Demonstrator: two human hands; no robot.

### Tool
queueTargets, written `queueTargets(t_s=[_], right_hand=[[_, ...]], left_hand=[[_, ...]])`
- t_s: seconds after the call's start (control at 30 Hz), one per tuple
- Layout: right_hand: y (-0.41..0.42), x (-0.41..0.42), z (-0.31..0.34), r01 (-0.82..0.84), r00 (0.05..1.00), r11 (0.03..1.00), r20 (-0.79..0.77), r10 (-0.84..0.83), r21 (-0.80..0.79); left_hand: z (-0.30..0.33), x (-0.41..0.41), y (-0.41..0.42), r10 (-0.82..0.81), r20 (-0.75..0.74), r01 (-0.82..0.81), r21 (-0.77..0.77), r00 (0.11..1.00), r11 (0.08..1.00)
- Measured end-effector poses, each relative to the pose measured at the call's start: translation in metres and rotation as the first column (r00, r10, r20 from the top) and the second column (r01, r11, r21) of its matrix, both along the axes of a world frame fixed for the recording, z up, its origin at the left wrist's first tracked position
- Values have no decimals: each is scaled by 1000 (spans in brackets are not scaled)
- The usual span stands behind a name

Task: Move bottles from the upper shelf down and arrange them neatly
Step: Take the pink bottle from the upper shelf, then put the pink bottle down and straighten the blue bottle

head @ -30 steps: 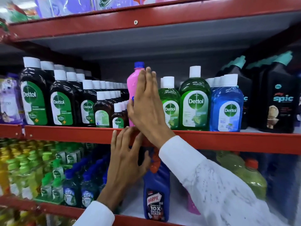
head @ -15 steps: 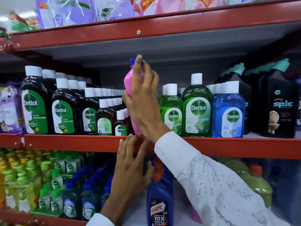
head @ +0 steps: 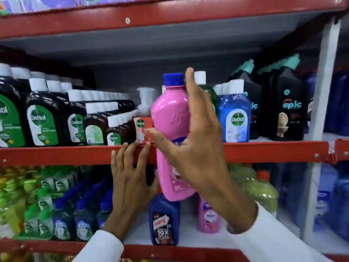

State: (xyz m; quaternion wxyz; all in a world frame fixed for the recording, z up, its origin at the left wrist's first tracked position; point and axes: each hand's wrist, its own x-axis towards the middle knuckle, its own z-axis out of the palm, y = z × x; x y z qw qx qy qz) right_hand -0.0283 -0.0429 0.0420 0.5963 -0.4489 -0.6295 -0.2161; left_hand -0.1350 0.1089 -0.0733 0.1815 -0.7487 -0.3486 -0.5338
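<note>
My right hand (head: 196, 148) grips a tall pink bottle (head: 170, 118) with a blue cap, holding it in front of the red shelf edge (head: 75, 155), its base hanging below the upper shelf level. My left hand (head: 132, 178) rests with fingers spread against that red edge, holding nothing. On the lower shelf stand a blue Harpic bottle (head: 164, 222) and a smaller pink bottle (head: 209, 217), right under the held one. The gap the pink bottle left shows a pump dispenser (head: 144, 118).
Brown Dettol bottles (head: 43, 121) fill the upper shelf's left; a blue Dettol bottle (head: 235, 118) and black Spic bottles (head: 289, 110) stand right. Green and blue small bottles (head: 62, 210) crowd the lower left, greenish bottles (head: 260, 188) the lower right. A grey upright (head: 319, 129) stands at right.
My right hand lifted the pink bottle off the upper shelf and brought it forward and down, in front of the shelf edge. My left hand stayed at the edge.
</note>
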Motion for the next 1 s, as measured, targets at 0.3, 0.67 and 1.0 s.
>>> queueTargets(t_s=[0.3, 0.67, 1.0], right_hand=[[0, 79, -131, 232, 966, 969, -93, -240, -83], [51, 110, -209, 344, 914, 915, -148, -378, -212], [63, 108, -234, 353, 894, 896, -186, -407, -268]], left_hand=[[0, 11, -5, 41, 55, -40, -22, 998, 999], [3, 15, -3, 33, 82, -31, -17, 996, 999], [-1, 15, -1, 18, 76, -16, -19, 997, 1000]])
